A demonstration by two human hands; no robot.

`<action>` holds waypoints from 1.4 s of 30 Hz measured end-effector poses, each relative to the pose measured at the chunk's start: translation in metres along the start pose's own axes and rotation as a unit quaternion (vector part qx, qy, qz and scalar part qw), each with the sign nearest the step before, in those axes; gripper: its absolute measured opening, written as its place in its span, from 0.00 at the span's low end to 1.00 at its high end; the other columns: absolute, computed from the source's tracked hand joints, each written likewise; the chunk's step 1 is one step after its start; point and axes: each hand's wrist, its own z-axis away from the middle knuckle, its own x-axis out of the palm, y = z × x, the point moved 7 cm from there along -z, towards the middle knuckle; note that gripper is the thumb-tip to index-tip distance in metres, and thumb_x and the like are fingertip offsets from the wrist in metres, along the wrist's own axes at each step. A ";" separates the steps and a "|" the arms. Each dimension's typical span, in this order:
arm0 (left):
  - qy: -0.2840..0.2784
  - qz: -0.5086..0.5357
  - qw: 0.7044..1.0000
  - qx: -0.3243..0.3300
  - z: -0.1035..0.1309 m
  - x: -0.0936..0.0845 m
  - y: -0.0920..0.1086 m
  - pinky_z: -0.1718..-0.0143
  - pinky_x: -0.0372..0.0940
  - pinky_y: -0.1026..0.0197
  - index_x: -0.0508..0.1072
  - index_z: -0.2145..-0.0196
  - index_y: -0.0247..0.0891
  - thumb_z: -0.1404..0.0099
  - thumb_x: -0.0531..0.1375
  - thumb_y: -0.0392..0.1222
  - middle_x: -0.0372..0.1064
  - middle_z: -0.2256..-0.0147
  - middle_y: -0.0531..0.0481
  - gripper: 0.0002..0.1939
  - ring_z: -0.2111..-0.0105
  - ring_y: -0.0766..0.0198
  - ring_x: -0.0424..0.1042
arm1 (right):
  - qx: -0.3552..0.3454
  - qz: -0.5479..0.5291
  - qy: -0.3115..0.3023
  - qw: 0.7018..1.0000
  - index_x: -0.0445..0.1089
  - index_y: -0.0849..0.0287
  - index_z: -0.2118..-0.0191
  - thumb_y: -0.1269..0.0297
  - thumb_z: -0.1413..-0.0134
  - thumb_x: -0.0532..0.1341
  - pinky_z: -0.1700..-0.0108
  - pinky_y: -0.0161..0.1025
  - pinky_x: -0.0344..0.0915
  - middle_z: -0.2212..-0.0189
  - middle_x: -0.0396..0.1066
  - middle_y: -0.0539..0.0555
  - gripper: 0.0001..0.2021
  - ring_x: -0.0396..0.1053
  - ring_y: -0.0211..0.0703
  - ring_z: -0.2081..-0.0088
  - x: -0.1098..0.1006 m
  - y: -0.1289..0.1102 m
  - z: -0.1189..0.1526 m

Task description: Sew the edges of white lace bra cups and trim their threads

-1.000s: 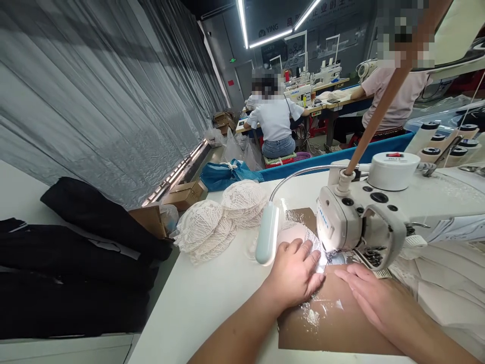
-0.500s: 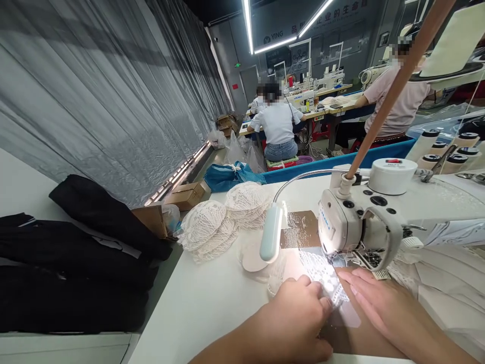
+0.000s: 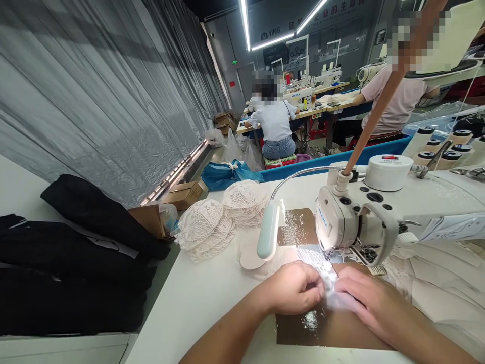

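Note:
White lace fabric (image 3: pixel 313 258) lies under the lit needle area of a sewing machine (image 3: pixel 339 217). My left hand (image 3: pixel 295 287) is closed in a pinch on the lace's near left edge, thumb against the fingers. On the other side, my right hand (image 3: pixel 366 296) has its fingers curled onto the lace's right edge, close to the left fingertips. A sheer, blurred part of the fabric hangs between the two hands over the brown plate (image 3: pixel 295 331). A pale round cup piece (image 3: pixel 252 258) rests left of the lamp head (image 3: pixel 268 230).
Stacked lace cups (image 3: pixel 206 227) stand on the white table (image 3: pixel 197 303) to the left. Cream fabric (image 3: pixel 439 288) lies at right, below the machine arm. Thread cones (image 3: pixel 450 151) stand behind it. Dark clothing (image 3: pixel 76 263) is at far left. Co-workers (image 3: pixel 276 124) sit beyond.
My left hand has turned and its fingers have closed into a pinch near the lace edge. My right hand's fingers have gone from flat to curled onto the fabric.

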 end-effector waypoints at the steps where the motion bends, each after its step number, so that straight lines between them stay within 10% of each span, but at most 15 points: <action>1: 0.002 -0.011 1.000 0.006 0.000 0.000 0.002 0.61 0.65 0.65 0.72 0.64 0.38 0.32 0.56 0.41 0.72 0.68 0.52 0.07 0.66 0.63 0.71 | -0.005 0.008 -0.008 1.000 0.69 0.54 0.66 0.71 0.35 0.50 0.68 0.38 0.64 0.65 0.71 0.53 0.13 0.70 0.42 0.69 0.001 -0.001 0.001; 11: 0.077 -0.243 0.966 0.044 -0.008 0.025 0.013 0.63 0.60 0.56 0.71 0.58 0.39 0.33 0.54 0.41 0.68 0.64 0.48 0.09 0.64 0.57 0.64 | -0.003 0.048 0.012 0.999 0.70 0.55 0.66 0.68 0.33 0.49 0.66 0.41 0.61 0.71 0.69 0.51 0.14 0.68 0.44 0.69 0.008 0.000 0.013; 20: 0.063 -0.243 0.968 0.012 -0.010 0.022 0.016 0.62 0.60 0.52 0.64 0.45 0.40 0.38 0.56 0.43 0.66 0.60 0.45 0.23 0.63 0.55 0.64 | 0.005 0.044 -0.018 0.999 0.70 0.55 0.67 0.68 0.33 0.48 0.66 0.42 0.63 0.70 0.69 0.52 0.15 0.69 0.46 0.68 0.010 -0.001 0.011; 42: 0.096 -0.210 0.972 0.042 0.000 0.019 0.017 0.60 0.59 0.55 0.66 0.48 0.39 0.35 0.53 0.38 0.68 0.48 0.48 0.17 0.62 0.57 0.64 | -0.020 0.057 0.050 0.997 0.70 0.56 0.69 0.69 0.34 0.49 0.70 0.41 0.63 0.73 0.70 0.52 0.15 0.70 0.45 0.71 0.003 -0.007 0.008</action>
